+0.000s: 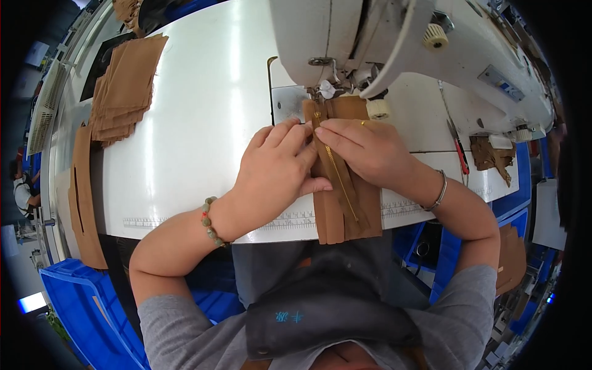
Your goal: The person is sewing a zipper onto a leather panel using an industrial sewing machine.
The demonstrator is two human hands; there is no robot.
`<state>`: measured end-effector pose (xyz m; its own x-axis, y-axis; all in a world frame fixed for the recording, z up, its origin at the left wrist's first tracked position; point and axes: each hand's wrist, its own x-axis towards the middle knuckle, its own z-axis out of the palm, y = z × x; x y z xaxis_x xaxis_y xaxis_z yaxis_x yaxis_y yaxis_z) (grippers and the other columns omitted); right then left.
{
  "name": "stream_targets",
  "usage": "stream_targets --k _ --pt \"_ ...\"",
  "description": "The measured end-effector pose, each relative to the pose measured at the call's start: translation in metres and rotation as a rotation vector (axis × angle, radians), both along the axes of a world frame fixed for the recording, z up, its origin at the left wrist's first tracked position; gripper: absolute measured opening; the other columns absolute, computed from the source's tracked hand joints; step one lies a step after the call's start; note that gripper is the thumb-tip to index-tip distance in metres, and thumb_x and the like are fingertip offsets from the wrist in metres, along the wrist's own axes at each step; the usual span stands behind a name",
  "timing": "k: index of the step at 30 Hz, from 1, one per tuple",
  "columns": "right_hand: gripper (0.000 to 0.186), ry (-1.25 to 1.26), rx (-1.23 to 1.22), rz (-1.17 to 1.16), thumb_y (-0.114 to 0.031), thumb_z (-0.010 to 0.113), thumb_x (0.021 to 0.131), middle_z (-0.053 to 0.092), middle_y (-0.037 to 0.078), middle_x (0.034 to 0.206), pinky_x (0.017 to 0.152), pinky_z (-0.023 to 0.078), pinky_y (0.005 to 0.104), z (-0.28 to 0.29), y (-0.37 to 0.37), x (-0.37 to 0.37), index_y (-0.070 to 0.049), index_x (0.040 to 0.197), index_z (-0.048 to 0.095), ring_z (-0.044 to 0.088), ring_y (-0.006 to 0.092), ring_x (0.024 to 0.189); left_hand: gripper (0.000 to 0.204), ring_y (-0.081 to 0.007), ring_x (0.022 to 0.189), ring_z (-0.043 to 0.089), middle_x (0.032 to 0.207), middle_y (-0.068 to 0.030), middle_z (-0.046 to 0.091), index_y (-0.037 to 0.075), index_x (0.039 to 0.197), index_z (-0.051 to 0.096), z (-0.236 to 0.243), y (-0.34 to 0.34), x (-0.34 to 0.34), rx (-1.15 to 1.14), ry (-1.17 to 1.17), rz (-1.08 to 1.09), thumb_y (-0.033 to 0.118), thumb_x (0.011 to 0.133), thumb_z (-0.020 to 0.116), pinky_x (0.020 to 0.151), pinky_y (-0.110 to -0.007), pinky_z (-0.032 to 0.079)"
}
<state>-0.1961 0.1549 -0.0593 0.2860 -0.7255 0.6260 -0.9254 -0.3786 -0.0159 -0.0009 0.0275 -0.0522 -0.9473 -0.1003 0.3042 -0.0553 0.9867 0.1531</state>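
A brass-toothed zipper [343, 189] on brown tape lies lengthwise over a brown fabric piece [330, 223]. The upper end of both sits by the needle and presser foot [316, 92] of the white sewing machine [336, 37]. My left hand [269, 172] is closed at the fabric's left edge, fingertips just below the foot and thumb lying on the cloth. From the right, my right hand [373, 151] reaches over the zipper with fingers pressed together, pinching at its upper part. Its palm hides some of the fabric.
Stacked brown fabric pieces [126, 89] lie at the table's far left, above a long brown strip [83, 197]. Red-handled snips [460, 151] and brown scraps [492, 157] rest at right. A ruler scale [277, 220] runs along the near edge. Below left stands a blue bin [86, 302].
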Motion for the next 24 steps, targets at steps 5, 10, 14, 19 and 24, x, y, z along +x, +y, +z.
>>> stream_targets --k 5,10,14,19,24 --pt "0.036 0.017 0.046 -0.069 -0.013 0.068 0.083 0.072 0.011 0.114 0.078 0.06 0.0343 -0.012 0.002 0.002 0.001 0.116 0.071 0.073 0.025 0.097 0.07 -0.0329 0.125 0.062 0.134 -0.0121 0.064 0.0 0.122 0.066 0.001 -0.002 0.0 0.125 0.049 0.005 0.045 0.072 0.085 0.104 -0.044 0.051" --pt "0.036 0.055 0.056 -0.03 -0.014 0.068 0.082 0.071 0.011 0.117 0.078 0.059 0.0345 -0.01 0.002 0.001 0.001 0.114 0.072 0.073 0.0268 0.102 0.079 -0.0345 0.133 0.059 0.146 -0.0136 0.058 0.001 0.129 0.06 0.004 -0.002 -0.001 0.258 0.062 0.045 0.044 0.069 0.087 0.107 -0.046 0.05" --pt "0.03 -0.019 0.163 -0.106 -0.016 0.069 0.081 0.068 0.013 0.128 0.083 0.058 0.0368 -0.006 0.005 0.006 -0.003 0.108 0.071 0.071 0.0283 0.108 0.084 -0.0373 0.142 0.051 0.154 -0.0141 0.053 0.002 0.134 0.058 0.004 -0.003 -0.003 0.088 -0.052 0.063 0.045 0.068 0.087 0.113 -0.049 0.044" --pt "0.027 -0.06 0.122 -0.113 -0.017 0.069 0.082 0.066 0.015 0.133 0.09 0.055 0.0403 -0.008 -0.005 0.004 -0.004 0.105 0.068 0.07 0.0301 0.111 0.086 -0.0368 0.145 0.048 0.154 -0.0132 0.053 0.003 0.136 0.057 0.007 -0.003 -0.002 0.084 -0.086 0.079 0.045 0.067 0.087 0.116 -0.052 0.041" --pt "0.026 -0.097 0.164 -0.108 -0.017 0.068 0.083 0.065 0.016 0.133 0.089 0.055 0.0408 -0.011 -0.002 0.003 -0.004 0.106 0.067 0.07 0.0301 0.11 0.084 -0.036 0.146 0.048 0.156 -0.0109 0.052 0.005 0.136 0.058 0.01 -0.002 -0.003 0.078 -0.129 0.1 0.043 0.068 0.088 0.116 -0.053 0.041"
